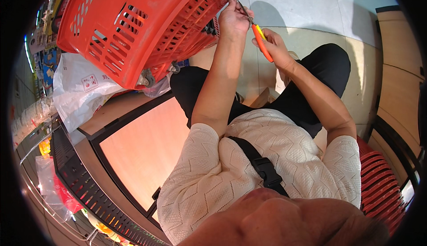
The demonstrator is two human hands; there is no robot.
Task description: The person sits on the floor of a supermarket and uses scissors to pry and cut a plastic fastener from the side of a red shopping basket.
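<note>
A white plastic bag (82, 90) with a small red-and-white square label (90, 82) lies beneath the red basket (133, 28).

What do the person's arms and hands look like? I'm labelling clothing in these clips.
Both forearms are bare, and the left hand and right hand wear no gloves. No rings or watch show. Short cream sleeves of a knitted top with a raised zigzag pattern end above the elbows. A black strap with a buckle crosses the chest.

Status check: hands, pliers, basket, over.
Left hand pinching the metal fitting at the red basket corner. Right hand gripping orange-handled pliers, jaws at the fitting. Nothing in the way.
</note>
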